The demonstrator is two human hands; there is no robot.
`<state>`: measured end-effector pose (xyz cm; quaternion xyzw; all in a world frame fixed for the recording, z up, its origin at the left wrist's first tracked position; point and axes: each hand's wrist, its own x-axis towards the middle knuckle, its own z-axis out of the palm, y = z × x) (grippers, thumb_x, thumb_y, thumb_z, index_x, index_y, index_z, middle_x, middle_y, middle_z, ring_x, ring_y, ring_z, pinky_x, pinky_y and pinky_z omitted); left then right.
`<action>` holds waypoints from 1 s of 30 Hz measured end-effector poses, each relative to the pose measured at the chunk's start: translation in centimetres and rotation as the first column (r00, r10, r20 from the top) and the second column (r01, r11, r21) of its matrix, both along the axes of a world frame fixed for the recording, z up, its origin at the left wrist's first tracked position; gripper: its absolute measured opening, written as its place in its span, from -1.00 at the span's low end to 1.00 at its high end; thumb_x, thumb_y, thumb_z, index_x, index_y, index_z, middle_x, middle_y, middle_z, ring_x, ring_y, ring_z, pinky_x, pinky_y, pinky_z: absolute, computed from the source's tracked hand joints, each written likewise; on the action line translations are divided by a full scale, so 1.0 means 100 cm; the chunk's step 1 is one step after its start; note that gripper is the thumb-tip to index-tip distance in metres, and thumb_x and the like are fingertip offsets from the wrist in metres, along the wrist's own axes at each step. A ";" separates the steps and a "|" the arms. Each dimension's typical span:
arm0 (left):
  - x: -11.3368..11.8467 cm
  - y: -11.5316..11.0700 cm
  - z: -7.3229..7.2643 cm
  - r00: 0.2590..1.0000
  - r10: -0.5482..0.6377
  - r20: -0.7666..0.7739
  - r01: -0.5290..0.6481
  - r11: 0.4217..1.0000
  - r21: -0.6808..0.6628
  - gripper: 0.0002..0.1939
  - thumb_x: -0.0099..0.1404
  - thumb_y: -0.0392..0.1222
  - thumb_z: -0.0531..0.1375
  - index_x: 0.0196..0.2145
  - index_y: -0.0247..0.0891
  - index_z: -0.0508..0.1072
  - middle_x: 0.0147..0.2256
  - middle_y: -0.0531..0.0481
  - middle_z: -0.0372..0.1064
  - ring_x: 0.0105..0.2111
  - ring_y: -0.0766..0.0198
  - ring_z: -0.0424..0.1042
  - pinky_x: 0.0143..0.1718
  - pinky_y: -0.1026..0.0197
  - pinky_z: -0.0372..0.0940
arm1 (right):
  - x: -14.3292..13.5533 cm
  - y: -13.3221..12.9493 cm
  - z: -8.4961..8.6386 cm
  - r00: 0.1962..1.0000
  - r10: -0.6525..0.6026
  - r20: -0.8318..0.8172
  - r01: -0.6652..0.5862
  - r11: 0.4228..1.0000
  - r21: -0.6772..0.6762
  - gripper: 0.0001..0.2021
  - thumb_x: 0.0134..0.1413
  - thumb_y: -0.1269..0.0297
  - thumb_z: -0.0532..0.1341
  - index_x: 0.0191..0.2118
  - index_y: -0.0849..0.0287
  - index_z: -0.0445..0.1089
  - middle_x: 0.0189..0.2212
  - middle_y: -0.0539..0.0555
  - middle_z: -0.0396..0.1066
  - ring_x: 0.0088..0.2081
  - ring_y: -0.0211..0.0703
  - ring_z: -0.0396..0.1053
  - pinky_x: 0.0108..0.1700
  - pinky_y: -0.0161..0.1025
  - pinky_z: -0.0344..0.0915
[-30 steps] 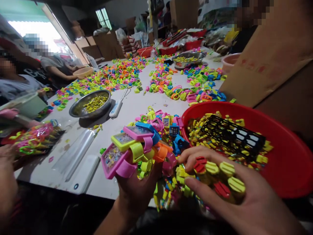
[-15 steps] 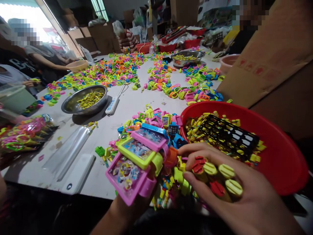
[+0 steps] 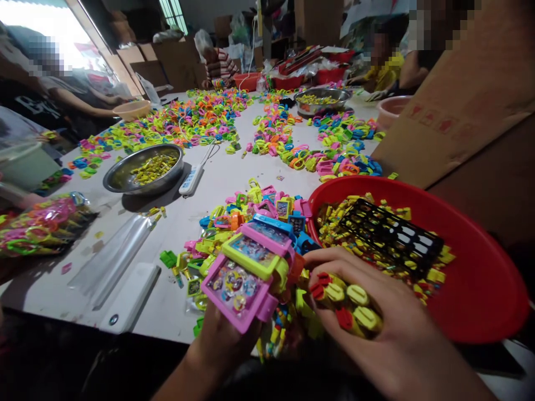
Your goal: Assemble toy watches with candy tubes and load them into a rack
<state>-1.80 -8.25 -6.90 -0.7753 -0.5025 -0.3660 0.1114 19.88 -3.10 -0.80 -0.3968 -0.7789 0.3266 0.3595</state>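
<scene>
My left hand is closed around several toy watches with pink, yellow and blue square frames and picture faces, overlapping in a row. An orange piece at their right end is close to my right fingertips; whether they touch is unclear. My right hand is curled around a bundle of small plastic tubes, their yellow and red ends facing me. Beneath and beyond both hands lies a heap of colourful toy watches. More slim multicoloured pieces are partly hidden between the hands.
Right of the heap, a red basin holds yellow pieces and a black grid tray. A steel bowl, power strip, clear plastic bags and white device lie left. Cardboard stands right; co-workers sit around the table.
My left hand and the toy watches have shifted right and slightly up. My right hand has moved left with the tubes, bringing both hands closer together.
</scene>
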 end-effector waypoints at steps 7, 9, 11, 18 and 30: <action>0.007 -0.001 0.015 0.986 -0.005 -0.165 -0.009 0.997 -0.082 -0.45 0.21 -0.55 0.31 0.07 -0.07 0.53 -0.16 -0.03 0.65 -0.05 0.02 0.65 0.15 -0.01 0.49 | 0.001 0.007 0.000 1.000 -0.007 -0.008 0.004 0.970 -0.242 -0.91 0.19 0.35 0.22 -0.25 0.04 0.47 -0.26 -0.03 0.56 -0.22 -0.22 0.60 -0.21 -0.43 0.48; 0.008 0.001 0.018 0.982 -0.008 -0.188 -0.006 0.997 -0.074 -0.45 0.24 -0.51 0.30 0.12 -0.07 0.52 -0.13 -0.06 0.64 -0.04 0.02 0.64 0.14 -0.02 0.50 | 0.003 0.009 -0.005 0.999 -0.026 -0.028 0.016 0.944 -0.330 -0.94 0.20 0.29 0.22 -0.23 0.05 0.45 -0.28 -0.03 0.55 -0.28 -0.22 0.58 -0.28 -0.43 0.46; 0.007 0.005 0.021 0.978 -0.034 -0.206 0.023 0.998 -0.058 -0.53 0.30 -0.46 0.27 0.10 -0.07 0.53 -0.13 -0.08 0.63 -0.07 0.04 0.64 0.10 0.00 0.52 | 0.004 0.011 -0.011 0.994 -0.071 -0.084 0.035 0.925 -0.379 -0.87 0.17 0.27 0.26 -0.15 0.07 0.44 -0.24 -0.01 0.56 -0.29 -0.21 0.57 -0.28 -0.42 0.46; 0.010 0.021 0.022 0.983 -0.078 -0.166 0.087 0.995 0.053 -0.51 0.34 -0.49 0.21 0.13 -0.04 0.48 -0.12 -0.11 0.59 -0.05 0.03 0.62 0.09 -0.04 0.52 | -0.005 0.012 -0.014 0.983 -0.095 -0.158 0.025 0.917 -0.397 -0.86 0.09 0.42 0.25 -0.22 0.06 0.39 -0.37 -0.08 0.51 -0.36 -0.21 0.49 -0.31 -0.35 0.36; -0.005 0.028 -0.016 0.914 0.124 0.385 -0.125 0.992 -0.023 -0.51 0.28 -0.10 0.45 0.13 -0.20 0.52 -0.02 -0.20 0.57 0.01 -0.07 0.59 0.05 -0.04 0.54 | -0.009 0.025 -0.007 0.997 -0.075 0.023 0.078 0.959 -0.273 -0.94 0.14 0.37 0.21 -0.27 0.07 0.37 -0.38 -0.02 0.53 -0.36 -0.11 0.49 -0.34 -0.26 0.29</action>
